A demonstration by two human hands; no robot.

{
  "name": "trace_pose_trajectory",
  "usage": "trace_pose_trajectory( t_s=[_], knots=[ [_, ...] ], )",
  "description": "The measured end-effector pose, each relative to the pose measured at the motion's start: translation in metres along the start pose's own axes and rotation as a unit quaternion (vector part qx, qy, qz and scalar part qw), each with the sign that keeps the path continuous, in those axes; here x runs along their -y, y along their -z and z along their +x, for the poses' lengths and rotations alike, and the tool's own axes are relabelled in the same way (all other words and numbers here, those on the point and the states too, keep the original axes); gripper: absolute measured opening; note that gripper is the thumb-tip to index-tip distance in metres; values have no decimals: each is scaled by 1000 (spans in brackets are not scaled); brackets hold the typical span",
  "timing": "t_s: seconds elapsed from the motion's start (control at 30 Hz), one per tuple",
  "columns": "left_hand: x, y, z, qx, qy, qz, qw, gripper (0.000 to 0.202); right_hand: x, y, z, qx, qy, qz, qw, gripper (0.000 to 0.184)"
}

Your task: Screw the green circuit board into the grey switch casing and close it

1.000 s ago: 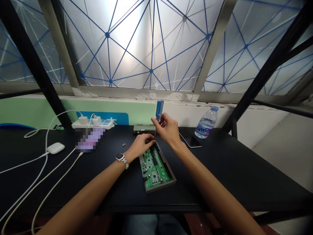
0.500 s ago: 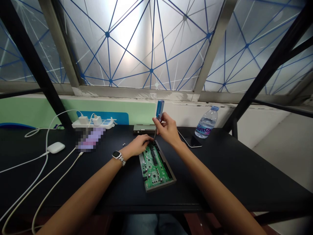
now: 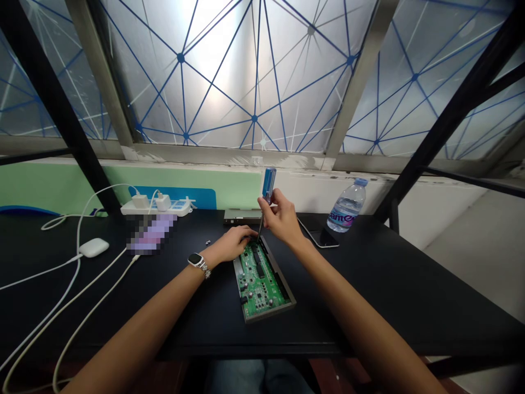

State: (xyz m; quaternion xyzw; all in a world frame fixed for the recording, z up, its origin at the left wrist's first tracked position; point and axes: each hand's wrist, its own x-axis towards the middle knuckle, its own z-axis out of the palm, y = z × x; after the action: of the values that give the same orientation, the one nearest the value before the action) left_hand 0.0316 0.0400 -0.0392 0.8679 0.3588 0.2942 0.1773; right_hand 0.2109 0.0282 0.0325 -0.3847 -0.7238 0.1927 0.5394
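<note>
A green circuit board (image 3: 259, 279) lies in a grey tray-like case (image 3: 287, 293) on the black table (image 3: 410, 295). My right hand (image 3: 281, 219) is closed round a screwdriver with a clear blue handle (image 3: 268, 183), held upright with its tip at the board's far end. My left hand (image 3: 235, 243), a watch on its wrist, rests on the far left corner of the board with its fingers curled next to the screwdriver tip.
Two small screws (image 3: 208, 241) lie left of the board. Behind are a grey cover (image 3: 240, 216), a phone (image 3: 320, 236) and a water bottle (image 3: 346, 205). At the left are a white power strip (image 3: 158, 207), a white earbud case (image 3: 93, 247) and cables.
My left wrist has dropped lower and shifted left, the hand settling flatter on the board. My right hand's fingers have shifted slightly on the screwdriver, which stays in place.
</note>
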Motion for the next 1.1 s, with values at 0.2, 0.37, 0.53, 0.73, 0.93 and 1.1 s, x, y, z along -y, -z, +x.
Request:
trace_pose_trajectory(
  t_s=[0.2,0.37,0.53,0.73,0.93,1.1],
  knots=[
    [1,0,-1,8,-2,12,1000,38,-5,-2,0,15,16,9,1000,29],
    [-1,-2,-2,-15,1,30,999,31,-11,0,-1,29,11,32,999,29],
    [-17,-4,1,-71,6,-60,996,36,-15,2,-4,45,-2,67,997,31],
    [-26,-10,7,-98,2,-153,983,31,-14,2,-4,44,-1,53,998,38],
    [-20,-11,6,-109,5,-184,977,27,-14,-2,-12,47,-7,67,997,42],
    [-22,-9,5,-121,14,-195,973,25,-17,-6,-21,37,-31,69,996,33]
  ],
)
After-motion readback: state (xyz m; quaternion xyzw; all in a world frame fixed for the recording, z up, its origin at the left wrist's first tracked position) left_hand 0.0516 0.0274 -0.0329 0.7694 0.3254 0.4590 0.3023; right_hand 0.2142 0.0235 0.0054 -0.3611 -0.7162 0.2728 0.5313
